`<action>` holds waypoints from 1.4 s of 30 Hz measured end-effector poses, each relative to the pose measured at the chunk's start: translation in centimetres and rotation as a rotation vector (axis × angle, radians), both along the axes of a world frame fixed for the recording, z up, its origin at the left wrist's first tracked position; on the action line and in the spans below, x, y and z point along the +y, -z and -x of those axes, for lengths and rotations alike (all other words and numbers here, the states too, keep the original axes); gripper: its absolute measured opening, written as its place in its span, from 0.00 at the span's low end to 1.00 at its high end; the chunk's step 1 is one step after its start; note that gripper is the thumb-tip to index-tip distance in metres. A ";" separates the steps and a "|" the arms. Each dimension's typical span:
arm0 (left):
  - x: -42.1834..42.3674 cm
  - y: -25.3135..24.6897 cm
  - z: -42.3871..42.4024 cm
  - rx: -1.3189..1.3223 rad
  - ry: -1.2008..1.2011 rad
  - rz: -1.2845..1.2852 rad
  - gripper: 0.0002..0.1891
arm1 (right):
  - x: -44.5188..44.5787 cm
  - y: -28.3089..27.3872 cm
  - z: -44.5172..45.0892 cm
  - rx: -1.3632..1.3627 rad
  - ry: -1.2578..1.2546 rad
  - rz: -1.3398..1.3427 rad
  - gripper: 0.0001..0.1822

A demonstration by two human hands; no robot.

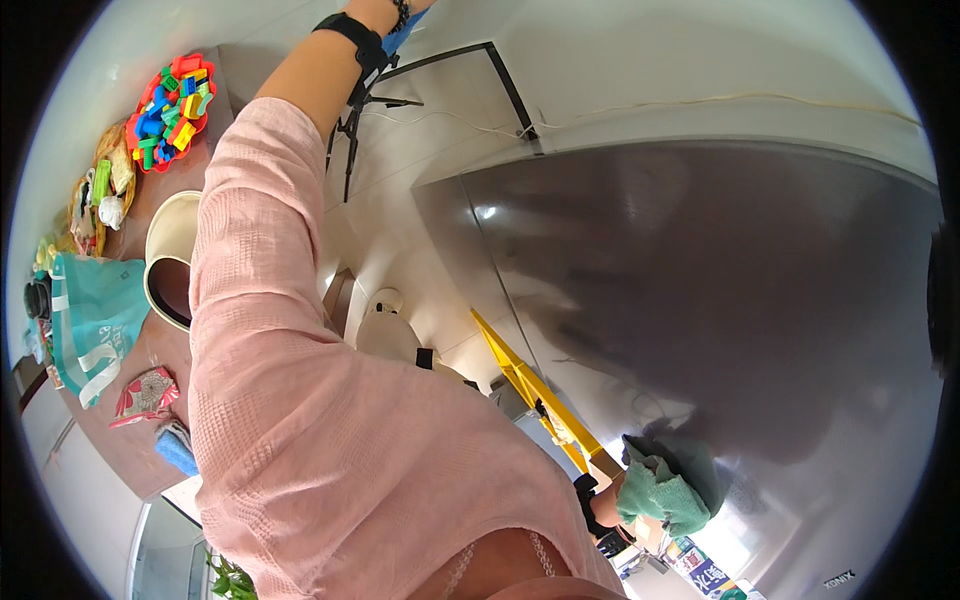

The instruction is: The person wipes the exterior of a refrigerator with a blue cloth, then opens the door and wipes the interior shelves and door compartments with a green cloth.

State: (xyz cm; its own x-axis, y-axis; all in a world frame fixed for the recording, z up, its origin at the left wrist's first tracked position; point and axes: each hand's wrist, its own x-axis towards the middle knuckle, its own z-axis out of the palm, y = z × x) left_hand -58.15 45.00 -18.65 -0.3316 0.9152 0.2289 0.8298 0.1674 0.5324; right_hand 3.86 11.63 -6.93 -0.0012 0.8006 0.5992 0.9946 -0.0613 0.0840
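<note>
My left arm reaches up to the top edge in a pink sleeve, with a black wristband and a dark beaded bracelet. Only the base of my left hand [422, 4] shows beside a blue piece of material [405, 31]; its fingers are cut off. At the lower right, my right hand [609, 504] is mostly hidden under a bunched green cloth [664, 499], which it holds against a large, glossy dark appliance panel [675, 300]. The panel reflects dark shapes and bears a maker's mark, XINGX, near its lower corner.
A yellow folding ladder [529, 382] stands beside the panel. At left, a brown table [161, 349] holds a red tray [196, 133] of toy blocks, a teal bag [94, 319], a cream bin [172, 225] and a floral pouch [150, 396]. A black tripod [351, 142] and white cable [667, 101] lie beyond.
</note>
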 end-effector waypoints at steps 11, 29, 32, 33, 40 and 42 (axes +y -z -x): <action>0.5 -3.6 -1.8 -0.020 0.003 -0.104 0.20 | 0.6 -0.4 -0.5 0.003 -0.005 -0.003 0.18; 10.7 -2.9 -5.8 -0.158 0.152 -0.060 0.20 | 1.7 0.1 -0.4 -0.003 0.009 -0.002 0.19; 12.1 -3.5 -7.4 -0.102 0.196 -0.045 0.19 | 1.5 0.4 -0.3 -0.006 0.025 0.001 0.19; 12.4 -4.0 -7.5 -0.066 0.206 0.029 0.20 | 1.6 0.5 -0.4 -0.001 0.019 -0.005 0.19; 15.2 -1.0 -9.1 0.063 0.128 -0.017 0.17 | 2.8 0.5 -0.7 0.005 0.022 -0.027 0.19; 14.4 -1.3 -9.3 -0.002 0.163 0.007 0.17 | 2.9 0.4 -0.6 0.010 0.028 -0.031 0.19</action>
State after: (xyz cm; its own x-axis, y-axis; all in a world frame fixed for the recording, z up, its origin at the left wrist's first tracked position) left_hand -48.83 59.41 -17.39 -0.1784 0.9585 0.2222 0.8455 0.0338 0.5330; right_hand 4.48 14.55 -7.32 0.0269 0.7815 0.6233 0.9932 -0.0915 0.0719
